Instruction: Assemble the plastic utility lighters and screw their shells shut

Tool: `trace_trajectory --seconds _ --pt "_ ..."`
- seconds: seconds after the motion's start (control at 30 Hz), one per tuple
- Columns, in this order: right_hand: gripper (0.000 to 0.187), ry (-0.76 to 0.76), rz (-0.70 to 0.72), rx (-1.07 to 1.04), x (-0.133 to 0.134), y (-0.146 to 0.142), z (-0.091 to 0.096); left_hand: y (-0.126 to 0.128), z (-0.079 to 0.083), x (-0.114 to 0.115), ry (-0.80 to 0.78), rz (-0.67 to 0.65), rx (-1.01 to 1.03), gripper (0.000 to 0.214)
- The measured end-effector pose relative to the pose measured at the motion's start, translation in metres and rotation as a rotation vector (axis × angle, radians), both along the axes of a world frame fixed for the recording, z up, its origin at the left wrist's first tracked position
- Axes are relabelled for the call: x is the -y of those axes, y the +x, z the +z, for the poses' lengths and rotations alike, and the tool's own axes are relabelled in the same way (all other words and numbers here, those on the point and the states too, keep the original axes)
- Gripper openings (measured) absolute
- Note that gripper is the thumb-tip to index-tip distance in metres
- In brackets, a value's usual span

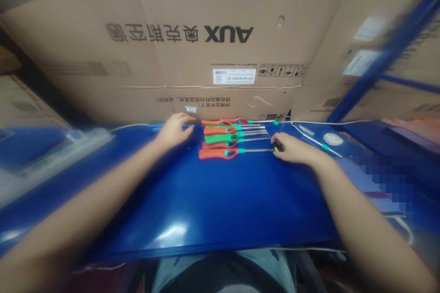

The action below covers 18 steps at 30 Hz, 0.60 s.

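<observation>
Several screwdrivers with orange and green handles (222, 138) lie side by side on a glossy blue board (213, 201), shafts pointing right. My left hand (174, 129) rests palm down just left of the handles, fingers stretched toward them. My right hand (292, 147) sits at the shaft tips on the right, fingers curled, pinching the tip of the nearest orange screwdriver (220, 153); a small yellow-green bit shows under the fingers.
A large brown carton (192, 41) marked AUX stands right behind the board. A white round object (332, 138) and a thin metal tool (314, 139) lie at the right. A blue rack post (388, 50) slants at the right; more cartons behind it.
</observation>
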State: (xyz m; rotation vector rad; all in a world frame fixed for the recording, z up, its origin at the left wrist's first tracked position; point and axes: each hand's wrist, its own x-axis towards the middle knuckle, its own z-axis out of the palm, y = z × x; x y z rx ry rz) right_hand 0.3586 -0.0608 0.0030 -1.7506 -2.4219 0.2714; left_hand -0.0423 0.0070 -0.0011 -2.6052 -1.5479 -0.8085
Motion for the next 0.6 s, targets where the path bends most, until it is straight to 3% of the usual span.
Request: trace_trajectory --seconds 0.23,0.33,0.6 --pt "0.023 -0.004 0.01 -0.053 -0.005 0.006 -0.003 -0.08 0.003 -0.008 -0.101 0.253 -0.164 0.056" --pt "0.019 0.083 -0.003 -0.111 -0.006 0.007 -0.001 -0.106 0.0 -0.012 -0.215 0.292 -0.244 0.06" --pt "0.015 0.344 0.121 -0.24 -0.005 -0.006 0.004 -0.13 -0.002 -0.008 -0.271 0.252 -0.31 0.053"
